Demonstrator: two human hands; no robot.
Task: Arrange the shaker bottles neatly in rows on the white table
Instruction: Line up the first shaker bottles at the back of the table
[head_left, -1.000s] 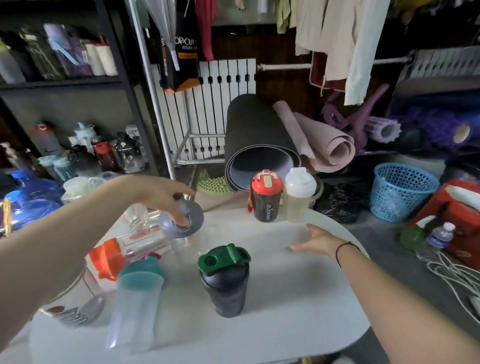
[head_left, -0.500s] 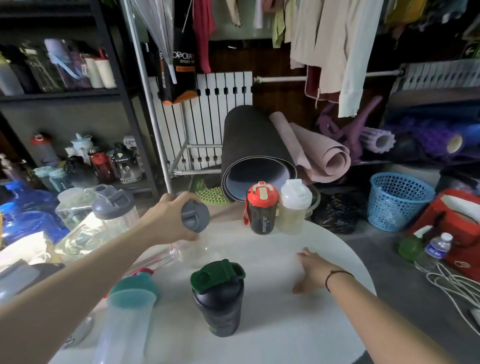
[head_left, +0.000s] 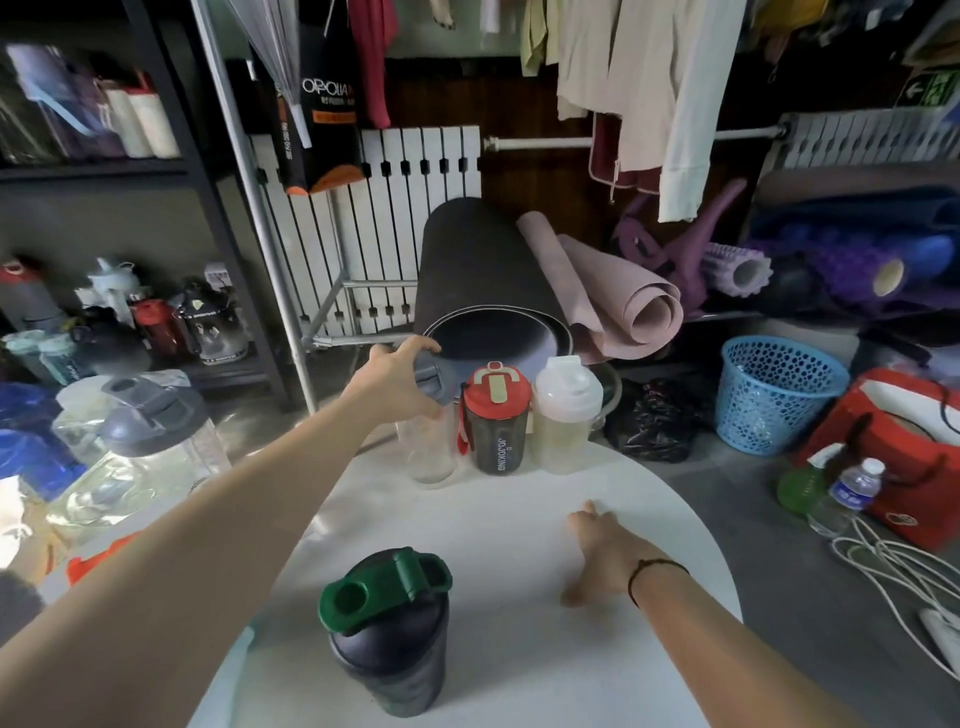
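My left hand (head_left: 397, 376) grips the grey lid of a clear shaker bottle (head_left: 430, 452), which stands upright at the far edge of the white table (head_left: 519, 525). Right beside it stand a dark bottle with a red lid (head_left: 493, 421) and a cloudy white bottle (head_left: 563, 415), the three forming a row. A black shaker with a green lid (head_left: 389, 629) stands alone near the front of the table. My right hand (head_left: 605, 553) rests flat on the tabletop, fingers spread, holding nothing.
A large clear jug with a grey lid (head_left: 145, 436) stands off the table at the left, with an orange-lidded item (head_left: 96, 564) below it. Rolled mats (head_left: 493, 291) lie behind the table. A blue basket (head_left: 774, 395) and cables (head_left: 893, 582) are on the floor at right.
My left hand carried the clear grey-lidded bottle from the table's left side to the far edge, beside the red-lidded bottle. My right hand stayed on the tabletop.
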